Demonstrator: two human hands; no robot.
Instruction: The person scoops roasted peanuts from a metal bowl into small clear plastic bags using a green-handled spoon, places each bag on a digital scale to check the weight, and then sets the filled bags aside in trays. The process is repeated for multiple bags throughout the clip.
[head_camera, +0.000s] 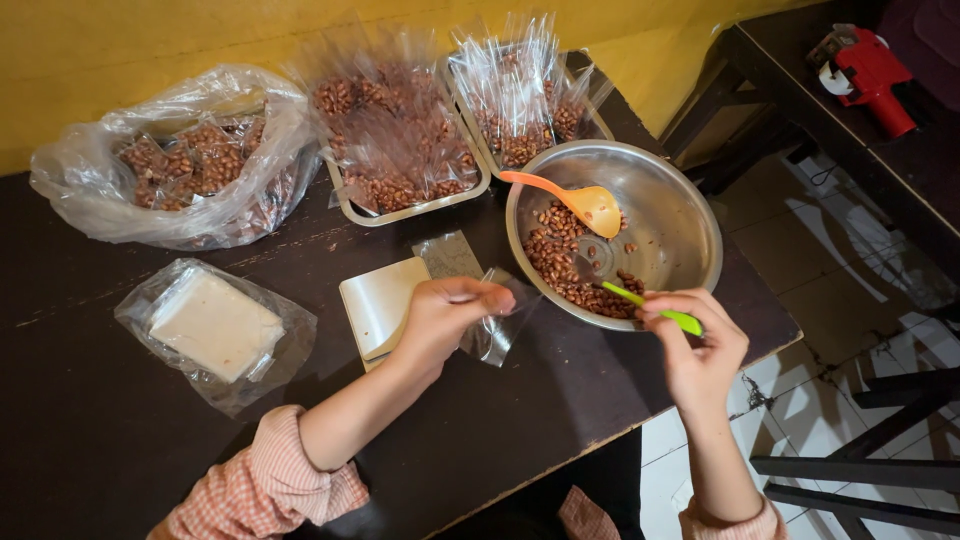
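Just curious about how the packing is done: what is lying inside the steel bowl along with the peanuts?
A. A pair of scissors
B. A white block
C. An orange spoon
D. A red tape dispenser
C: an orange spoon rests in the steel bowl above the peanuts.

Bare tabletop beside packed trays.
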